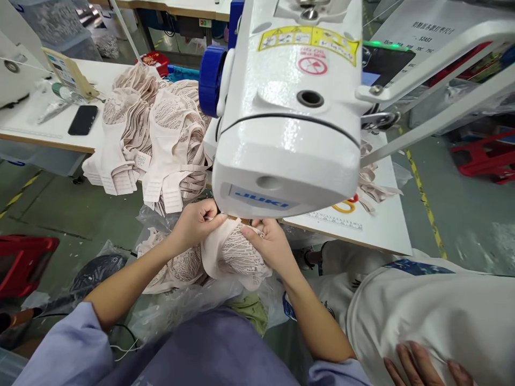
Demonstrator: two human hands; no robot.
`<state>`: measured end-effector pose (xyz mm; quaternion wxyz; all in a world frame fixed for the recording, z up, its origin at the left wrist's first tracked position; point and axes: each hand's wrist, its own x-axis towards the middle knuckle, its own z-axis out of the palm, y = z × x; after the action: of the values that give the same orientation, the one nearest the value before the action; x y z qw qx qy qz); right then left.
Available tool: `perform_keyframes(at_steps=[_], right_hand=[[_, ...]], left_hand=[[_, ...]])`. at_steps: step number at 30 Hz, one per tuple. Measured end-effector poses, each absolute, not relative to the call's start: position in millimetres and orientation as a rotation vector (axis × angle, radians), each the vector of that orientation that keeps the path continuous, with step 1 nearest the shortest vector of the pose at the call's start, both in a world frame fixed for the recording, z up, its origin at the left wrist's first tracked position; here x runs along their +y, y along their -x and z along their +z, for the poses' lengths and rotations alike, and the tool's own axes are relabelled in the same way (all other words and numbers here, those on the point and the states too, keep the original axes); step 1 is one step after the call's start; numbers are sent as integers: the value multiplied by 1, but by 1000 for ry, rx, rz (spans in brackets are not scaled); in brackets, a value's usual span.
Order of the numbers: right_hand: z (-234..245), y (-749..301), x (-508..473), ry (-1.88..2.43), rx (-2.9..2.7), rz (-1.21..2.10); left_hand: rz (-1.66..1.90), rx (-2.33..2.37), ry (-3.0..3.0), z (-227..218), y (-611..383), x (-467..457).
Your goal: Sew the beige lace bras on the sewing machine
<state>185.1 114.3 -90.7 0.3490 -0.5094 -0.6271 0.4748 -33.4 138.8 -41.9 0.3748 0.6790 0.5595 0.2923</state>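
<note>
A beige lace bra point(237, 252) is stretched between my two hands, just below the front of a white sewing machine point(285, 166). My left hand point(197, 222) pinches its upper left edge. On the other side, my right hand point(271, 244) grips the lace cup with the thumb on top. The machine head hides the needle area and some fingertips. More of the beige lace fabric point(177, 268) hangs to the left of the held cup, over clear plastic. Stacked beige bras point(173, 145) lie on the table beyond my left hand.
A black phone point(83, 120) lies on the left table. Yellow-handled scissors point(345, 206) and a ruler point(333, 221) are right of the machine. Close on my right sits another person in pale clothing point(434, 305), with one hand point(422, 364) low in view. Red stools stand at both sides.
</note>
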Motion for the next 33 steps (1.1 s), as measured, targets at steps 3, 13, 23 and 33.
perform_keyframes(at_steps=[3, 13, 23, 33], right_hand=[[-91, -184, 124, 1311, -1475, 1290], [-86, -186, 137, 1243, -1370, 1361], [-119, -187, 134, 1303, -1322, 1380], [-183, -200, 93, 961, -1583, 1916]], left_hand=[[838, 1440, -1785, -50, 31, 147], [834, 1550, -1878, -54, 29, 153], [822, 1523, -1906, -52, 29, 156], [864, 1534, -1868, -51, 36, 156]])
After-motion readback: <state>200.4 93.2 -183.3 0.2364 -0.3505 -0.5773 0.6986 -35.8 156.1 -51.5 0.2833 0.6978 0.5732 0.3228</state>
